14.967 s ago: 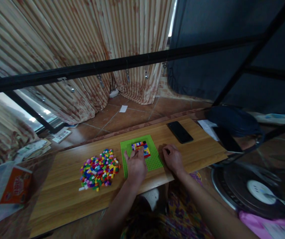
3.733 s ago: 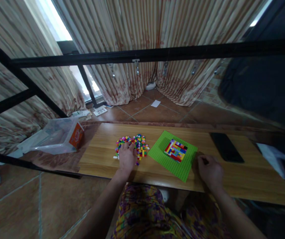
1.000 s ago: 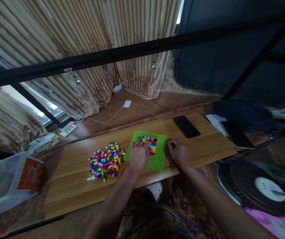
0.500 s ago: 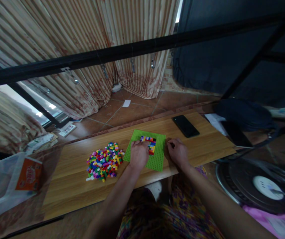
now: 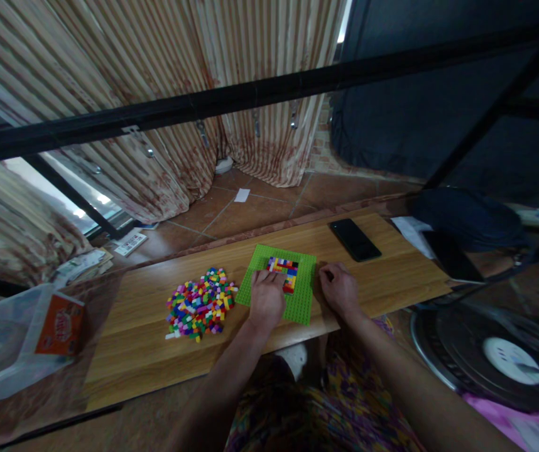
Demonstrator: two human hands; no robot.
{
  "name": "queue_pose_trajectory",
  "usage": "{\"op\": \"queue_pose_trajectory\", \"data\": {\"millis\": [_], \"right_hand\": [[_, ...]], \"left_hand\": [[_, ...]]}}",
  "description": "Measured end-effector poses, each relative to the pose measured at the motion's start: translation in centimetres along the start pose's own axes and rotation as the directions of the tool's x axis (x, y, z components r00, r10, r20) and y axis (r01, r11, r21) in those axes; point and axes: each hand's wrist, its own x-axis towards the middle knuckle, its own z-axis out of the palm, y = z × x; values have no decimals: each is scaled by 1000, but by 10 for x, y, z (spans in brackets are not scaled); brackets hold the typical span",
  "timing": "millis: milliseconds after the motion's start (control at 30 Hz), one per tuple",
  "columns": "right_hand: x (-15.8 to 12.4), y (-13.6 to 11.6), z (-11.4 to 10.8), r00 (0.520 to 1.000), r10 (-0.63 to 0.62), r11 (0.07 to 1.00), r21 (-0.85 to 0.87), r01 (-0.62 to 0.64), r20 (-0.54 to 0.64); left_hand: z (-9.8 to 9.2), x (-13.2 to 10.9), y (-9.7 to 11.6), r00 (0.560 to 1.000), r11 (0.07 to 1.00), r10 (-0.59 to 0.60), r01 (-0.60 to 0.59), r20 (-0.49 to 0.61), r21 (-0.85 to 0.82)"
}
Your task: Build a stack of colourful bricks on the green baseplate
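A green studded baseplate (image 5: 300, 307) lies on the wooden table, with a patch of small coloured building bricks (image 5: 290, 274) on its middle. My left hand (image 5: 268, 300) is over the left part of the baseplate. Its fingers are bent together at the left edge of the brick patch and cover part of it; whatever is between the fingertips is hidden. Just right of the baseplate my right hand (image 5: 340, 290) rests on the table, curled into a loose fist with a dark hollow and no object visible in it. A pile of loose bricks (image 5: 201, 304) is to the left.
A black phone (image 5: 355, 239) lies on the table (image 5: 128, 339) behind my right hand. Another dark device (image 5: 453, 256) sits by the right end, near a dark blue bag (image 5: 472, 216). A clear plastic bin (image 5: 5, 370) stands at the left. A black bar (image 5: 232, 94) crosses beyond the table.
My left hand has drawn slightly toward me over the baseplate, uncovering more of the brick patch. The right hand stays beside the baseplate. The whole view has shifted a little.
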Motion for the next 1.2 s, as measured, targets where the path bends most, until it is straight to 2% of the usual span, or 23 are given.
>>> {"op": "queue_pose_trajectory", "data": {"millis": [467,667,800,900,1067,1133,1200], "right_hand": [[-1,0,-2,1000,-9,1000,-22,9,-2],[-2,5,0,998,-55,998,-34,54,-16],[-2,7,1,997,-79,996,-38,79,-20],[-2,8,0,996,-86,996,-34,86,-17],[-2,7,0,997,-78,996,-37,76,-29],[-1,7,0,997,-72,996,-45,71,-27],[-1,8,0,997,-74,996,-46,73,-20]], "left_hand": [[6,-9,9,997,999,-33,32,-69,-16],[6,-13,11,998,998,-52,51,-42,-30],[2,-23,11,988,995,-96,91,-119,-50],[-5,-34,-1,958,982,-187,179,-216,-56],[-19,-48,-44,875,911,-385,411,-294,30],[-22,-51,-59,872,901,-393,428,-291,66],[-23,-53,-68,895,913,-364,398,-258,93]]}}
